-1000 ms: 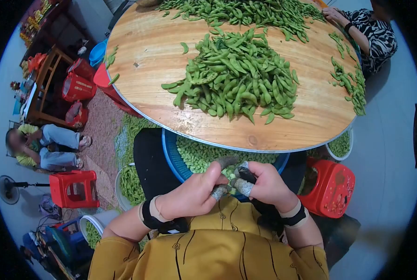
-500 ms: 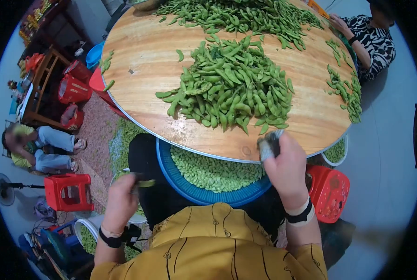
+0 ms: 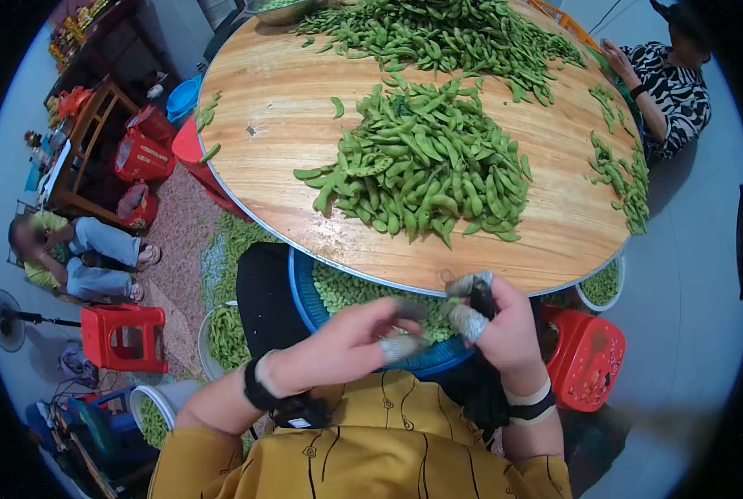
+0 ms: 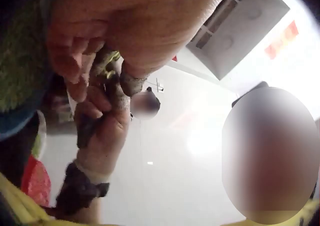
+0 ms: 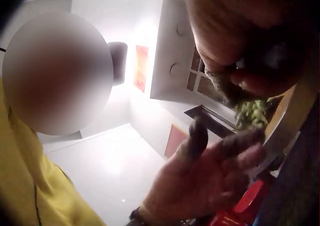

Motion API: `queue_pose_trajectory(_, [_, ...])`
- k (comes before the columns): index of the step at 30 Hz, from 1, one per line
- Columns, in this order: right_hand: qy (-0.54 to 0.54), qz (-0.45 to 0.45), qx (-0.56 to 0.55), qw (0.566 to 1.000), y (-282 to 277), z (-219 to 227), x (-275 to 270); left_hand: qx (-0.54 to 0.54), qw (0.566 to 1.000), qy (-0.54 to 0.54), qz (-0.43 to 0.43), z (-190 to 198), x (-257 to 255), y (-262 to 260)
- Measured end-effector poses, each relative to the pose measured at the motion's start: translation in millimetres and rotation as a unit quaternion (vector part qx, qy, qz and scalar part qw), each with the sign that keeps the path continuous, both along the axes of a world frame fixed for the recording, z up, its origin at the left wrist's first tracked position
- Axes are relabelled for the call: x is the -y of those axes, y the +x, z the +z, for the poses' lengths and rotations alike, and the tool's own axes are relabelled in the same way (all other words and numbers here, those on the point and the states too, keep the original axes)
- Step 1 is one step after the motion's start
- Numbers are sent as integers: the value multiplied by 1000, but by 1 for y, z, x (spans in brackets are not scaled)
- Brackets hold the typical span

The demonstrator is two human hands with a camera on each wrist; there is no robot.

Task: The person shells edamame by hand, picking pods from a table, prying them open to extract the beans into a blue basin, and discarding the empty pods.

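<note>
My left hand (image 3: 384, 333) reaches to the right over a blue basket (image 3: 305, 287) of shelled green beans, its taped fingers stretched out and holding nothing I can see. My right hand (image 3: 479, 303) is just beside it at the table's near edge, with taped fingers curled around a small dark object (image 3: 481, 293). In the left wrist view the right hand (image 4: 102, 128) grips that dark object (image 4: 86, 131) right below my left fingers (image 4: 75, 70). The right wrist view shows the left hand (image 5: 210, 166) with its fingers extended. A big pile of edamame pods (image 3: 425, 162) lies on the round wooden table (image 3: 271, 166).
More pods (image 3: 446, 33) cover the table's far side and right rim (image 3: 625, 179). Another person (image 3: 666, 79) sits at the far right, and one sits on the floor at left (image 3: 72, 254). Red stools (image 3: 126, 337) (image 3: 587, 349) flank me. Tubs of pods (image 3: 226, 328) stand below.
My left hand swung back from my lower left, where it held a pod shell, to the basket. My right hand drew back from the table's edge to meet it.
</note>
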State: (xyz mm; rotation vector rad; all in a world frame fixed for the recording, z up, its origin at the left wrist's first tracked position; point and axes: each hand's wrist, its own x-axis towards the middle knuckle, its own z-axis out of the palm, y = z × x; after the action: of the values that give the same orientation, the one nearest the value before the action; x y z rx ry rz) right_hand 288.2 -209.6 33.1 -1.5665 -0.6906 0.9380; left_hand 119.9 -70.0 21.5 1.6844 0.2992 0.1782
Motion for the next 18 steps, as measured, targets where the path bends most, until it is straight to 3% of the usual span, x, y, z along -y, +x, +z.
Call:
queue_pose_trajectory(1, [21, 20, -77, 997, -3, 0, 4, -55, 988, -130, -59, 4, 2, 14])
queue_pose_trajectory(2, [18, 47, -79, 996, -4, -2, 8, -110, 953, -257, -117, 5, 4, 21])
queue_pose_trajectory(6, [70, 5, -156, 985, -3, -16, 19, -106, 947, -298, -59, 3, 9, 27])
queue_pose_trajectory(10, [-34, 16, -138, 990, -8, -8, 16, -82, 970, -229, 16, -3, 9, 18])
queue_pose_trajectory(12, [25, 78, 94, 992, -14, -12, 17, -71, 983, -168, 25, -3, 6, 15])
queue_pose_trajectory(13, [25, 80, 92, 992, -14, -12, 16, -57, 992, -107, 28, -4, 5, 14])
queue_pose_trajectory(15, [19, 106, 151, 983, -13, -7, 15, -53, 993, -98, 29, -9, 3, 13])
queue_pose_trajectory(18, [10, 138, 112, 984, -13, -1, 12, -36, 997, -58, 29, -9, 5, 14])
